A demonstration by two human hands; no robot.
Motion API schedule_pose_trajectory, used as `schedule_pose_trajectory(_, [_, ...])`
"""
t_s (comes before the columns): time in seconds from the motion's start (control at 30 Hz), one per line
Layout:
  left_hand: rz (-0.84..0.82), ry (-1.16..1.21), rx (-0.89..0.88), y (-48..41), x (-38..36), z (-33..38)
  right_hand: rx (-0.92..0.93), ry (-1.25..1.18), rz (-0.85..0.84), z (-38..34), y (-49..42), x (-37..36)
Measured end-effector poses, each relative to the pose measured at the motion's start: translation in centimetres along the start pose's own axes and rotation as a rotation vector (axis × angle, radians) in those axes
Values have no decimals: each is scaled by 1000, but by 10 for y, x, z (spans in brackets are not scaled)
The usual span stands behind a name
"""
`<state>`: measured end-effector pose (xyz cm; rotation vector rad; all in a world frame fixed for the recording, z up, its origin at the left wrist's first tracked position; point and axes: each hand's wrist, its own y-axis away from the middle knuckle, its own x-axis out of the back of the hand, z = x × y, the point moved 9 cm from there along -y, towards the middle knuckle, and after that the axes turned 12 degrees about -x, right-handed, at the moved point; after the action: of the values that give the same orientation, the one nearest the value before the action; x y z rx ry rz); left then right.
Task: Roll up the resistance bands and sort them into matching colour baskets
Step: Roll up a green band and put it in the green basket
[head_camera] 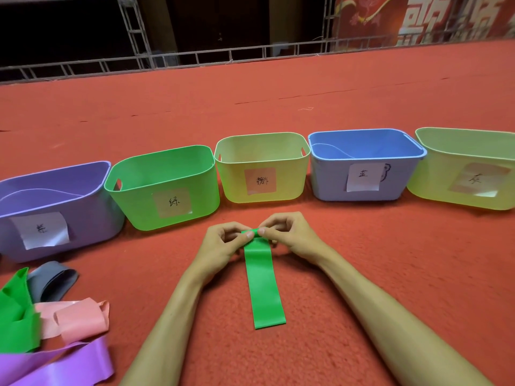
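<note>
head view: both hands pinched the far end of a green band [264, 280] that lay flat on the carpet [362, 274], near the green basket [133, 207]. left hand [223, 243] and right hand [292, 235] had thumbs and forefingers closed on the first small turn; most of the strip lay unrolled. i judged the task barely begun: no roll showed in any basket, though their floors were hidden. a second green band [14, 310], grey band [53, 280], pink band [80, 319] and purple band [55, 366] lay loose at the left.
</note>
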<state>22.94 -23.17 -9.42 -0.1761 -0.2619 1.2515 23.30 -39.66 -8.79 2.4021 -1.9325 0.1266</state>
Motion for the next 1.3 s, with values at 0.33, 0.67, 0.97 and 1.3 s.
schedule_pose_trajectory(0.33, [23,82,18,1,-1,0,-16,6,-7,2,-1,0])
schedule_pose_trajectory(0.67, [-19,-15,-99,-2,1,6,-32,-1,-24,2,-1,-1])
schedule_pose_trajectory(0.97, [-3,-14,-54,-2,-3,1,-18,-12,-32,3,-1,-2])
schedule_pose_trajectory(1.3, [1,-55,-67,-3,0,3,-12,13,-6,2,-2,-1])
